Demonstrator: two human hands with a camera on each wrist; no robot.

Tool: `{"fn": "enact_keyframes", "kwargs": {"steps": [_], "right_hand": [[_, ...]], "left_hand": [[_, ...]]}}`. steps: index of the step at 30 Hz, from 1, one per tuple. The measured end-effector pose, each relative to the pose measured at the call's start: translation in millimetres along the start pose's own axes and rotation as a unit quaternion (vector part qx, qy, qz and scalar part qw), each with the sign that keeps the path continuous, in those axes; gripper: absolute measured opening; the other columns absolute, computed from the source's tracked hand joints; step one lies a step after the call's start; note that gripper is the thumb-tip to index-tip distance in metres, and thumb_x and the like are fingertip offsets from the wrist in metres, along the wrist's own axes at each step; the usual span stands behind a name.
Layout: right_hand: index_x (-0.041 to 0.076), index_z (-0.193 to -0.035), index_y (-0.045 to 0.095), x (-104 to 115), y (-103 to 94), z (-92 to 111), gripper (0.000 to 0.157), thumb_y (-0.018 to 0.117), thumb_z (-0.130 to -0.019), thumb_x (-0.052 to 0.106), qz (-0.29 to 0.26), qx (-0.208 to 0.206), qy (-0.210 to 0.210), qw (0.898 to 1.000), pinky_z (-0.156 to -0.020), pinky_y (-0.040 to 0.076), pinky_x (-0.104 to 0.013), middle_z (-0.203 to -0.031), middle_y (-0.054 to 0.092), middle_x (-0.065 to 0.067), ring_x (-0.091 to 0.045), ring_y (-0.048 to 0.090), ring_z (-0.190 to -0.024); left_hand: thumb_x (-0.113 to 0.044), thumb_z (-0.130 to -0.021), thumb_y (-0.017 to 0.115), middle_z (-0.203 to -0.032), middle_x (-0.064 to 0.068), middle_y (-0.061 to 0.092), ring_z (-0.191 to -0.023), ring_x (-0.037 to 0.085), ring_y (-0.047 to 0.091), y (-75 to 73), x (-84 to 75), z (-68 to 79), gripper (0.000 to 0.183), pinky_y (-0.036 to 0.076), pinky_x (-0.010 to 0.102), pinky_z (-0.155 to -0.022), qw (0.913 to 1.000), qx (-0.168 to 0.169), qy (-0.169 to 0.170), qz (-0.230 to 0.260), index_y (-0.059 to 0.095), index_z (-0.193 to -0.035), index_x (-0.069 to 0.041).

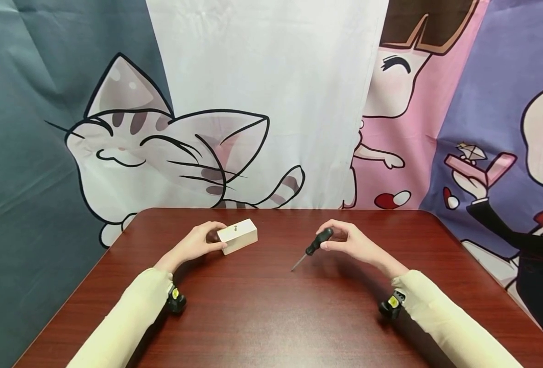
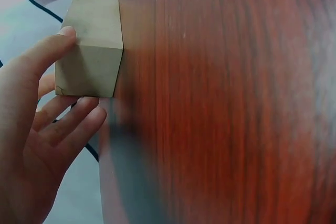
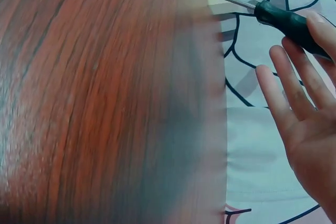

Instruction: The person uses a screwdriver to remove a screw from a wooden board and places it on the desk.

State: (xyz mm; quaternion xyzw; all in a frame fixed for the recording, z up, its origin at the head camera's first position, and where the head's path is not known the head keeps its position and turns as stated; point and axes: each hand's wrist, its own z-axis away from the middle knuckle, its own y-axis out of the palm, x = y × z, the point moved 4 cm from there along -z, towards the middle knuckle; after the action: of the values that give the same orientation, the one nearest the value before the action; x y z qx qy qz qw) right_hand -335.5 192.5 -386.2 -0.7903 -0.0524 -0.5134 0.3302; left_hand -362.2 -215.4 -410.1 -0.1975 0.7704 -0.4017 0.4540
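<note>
My left hand (image 1: 201, 240) grips one end of a pale wooden block (image 1: 243, 239), thumb on one side and fingers on the other. A small brass-coloured screw (image 1: 236, 228) stands up from the block's top face. In the left wrist view the thumb presses the block (image 2: 97, 24) near an edge. On the right, my right hand (image 1: 351, 243) pinches the black handle of a screwdriver (image 1: 319, 241) between thumb and forefinger. Its metal shaft slants down to the left, the tip apart from the block. The other right fingers (image 3: 294, 85) are spread off the handle.
Both hands are over a reddish-brown wood-grain table (image 1: 271, 317). Behind its far edge hangs a cloth backdrop (image 1: 271, 66) printed with a cartoon cat and figures. A small black camera (image 1: 176, 300) is strapped on the left wrist, and another camera (image 1: 392, 305) on the right.
</note>
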Motion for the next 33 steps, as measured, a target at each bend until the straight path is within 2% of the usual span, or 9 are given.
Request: {"fn": "enact_keyframes", "kwargs": {"steps": [3, 6, 11, 16, 19, 24, 28, 33], "right_hand": [[-0.001, -0.119, 0.058, 2.5, 0.2, -1.0, 0.037, 0.074, -0.089, 0.012, -0.025, -0.012, -0.001, 1.000, -0.081, 0.063, -0.041, -0.094, 0.071, -0.020, -0.035, 0.070, -0.088], [-0.003, -0.122, 0.057, 4.9, -0.1, -1.3, 0.039, 0.073, -0.089, 0.010, -0.045, -0.026, -0.004, 0.999, -0.081, 0.062, -0.049, -0.094, 0.071, -0.016, -0.041, 0.071, -0.089], [0.000, -0.124, 0.057, 9.0, 1.2, -0.8, 0.036, 0.070, -0.091, 0.006, -0.083, -0.040, -0.009, 0.996, -0.083, 0.061, -0.048, -0.098, 0.072, -0.006, -0.045, 0.069, -0.095], [0.002, -0.126, 0.057, 14.0, 3.0, -0.4, 0.036, 0.068, -0.091, 0.003, -0.100, -0.058, -0.022, 0.993, -0.082, 0.062, -0.045, -0.098, 0.072, -0.006, -0.043, 0.071, -0.092], [0.001, -0.126, 0.056, 16.6, 4.2, -0.6, 0.037, 0.068, -0.091, 0.002, -0.095, -0.073, -0.030, 0.992, -0.080, 0.063, -0.043, -0.097, 0.071, -0.006, -0.041, 0.072, -0.088], [0.000, -0.127, 0.055, 19.0, 6.1, -0.7, 0.039, 0.069, -0.091, 0.003, -0.080, -0.099, -0.035, 0.991, -0.079, 0.060, -0.051, -0.099, 0.069, -0.003, -0.039, 0.072, -0.086], [0.003, -0.133, 0.051, 22.5, 7.4, 0.6, 0.045, 0.068, -0.091, 0.001, -0.065, -0.114, -0.045, 0.990, -0.078, 0.061, -0.050, -0.099, 0.069, -0.013, -0.034, 0.073, -0.082], [0.006, -0.134, 0.050, 28.0, 7.9, 1.0, 0.048, 0.069, -0.091, 0.002, -0.055, -0.132, -0.049, 0.989, -0.075, 0.064, -0.040, -0.100, 0.067, -0.027, -0.031, 0.073, -0.080]], "left_hand": [[-0.026, -0.084, 0.080, -0.112, 0.010, 0.065, -0.089, 0.016, 0.063, 1.7, -3.0, 0.1, 0.050, 0.056, 0.031, -0.077, 1.0000, 0.005, 0.003, 0.001, 0.060, -0.126, -0.008], [-0.025, -0.085, 0.079, -0.114, 0.011, 0.065, -0.090, 0.018, 0.063, 3.7, -5.6, -0.3, 0.050, 0.057, 0.034, -0.078, 0.9999, 0.008, 0.002, 0.008, 0.060, -0.127, -0.008], [-0.026, -0.085, 0.079, -0.114, 0.012, 0.066, -0.093, 0.019, 0.063, 8.0, -8.2, 0.6, 0.054, 0.058, 0.035, -0.080, 0.9996, 0.004, -0.021, 0.017, 0.057, -0.130, -0.005], [-0.028, -0.083, 0.081, -0.111, 0.013, 0.068, -0.095, 0.021, 0.066, 8.8, -11.1, 3.5, 0.050, 0.058, 0.038, -0.083, 0.9982, -0.030, -0.051, 0.012, 0.061, -0.122, -0.005], [-0.028, -0.082, 0.082, -0.111, 0.013, 0.068, -0.092, 0.020, 0.067, 8.7, -13.3, 4.9, 0.044, 0.057, 0.034, -0.079, 0.9972, -0.045, -0.059, 0.006, 0.063, -0.116, -0.007], [-0.024, -0.082, 0.082, -0.112, 0.013, 0.068, -0.088, 0.018, 0.068, 10.4, -15.1, 6.3, 0.042, 0.056, 0.024, -0.074, 0.9970, -0.050, -0.058, 0.015, 0.064, -0.117, -0.007], [-0.020, -0.082, 0.082, -0.114, 0.015, 0.067, -0.090, 0.020, 0.069, 12.2, -17.3, 6.3, 0.044, 0.060, 0.025, -0.075, 0.9974, -0.045, -0.047, 0.032, 0.064, -0.120, -0.006], [-0.016, -0.082, 0.081, -0.111, 0.016, 0.068, -0.091, 0.021, 0.070, 16.1, -22.4, 4.5, 0.045, 0.062, 0.031, -0.079, 0.9959, -0.036, -0.045, 0.070, 0.062, -0.121, -0.005]]}}
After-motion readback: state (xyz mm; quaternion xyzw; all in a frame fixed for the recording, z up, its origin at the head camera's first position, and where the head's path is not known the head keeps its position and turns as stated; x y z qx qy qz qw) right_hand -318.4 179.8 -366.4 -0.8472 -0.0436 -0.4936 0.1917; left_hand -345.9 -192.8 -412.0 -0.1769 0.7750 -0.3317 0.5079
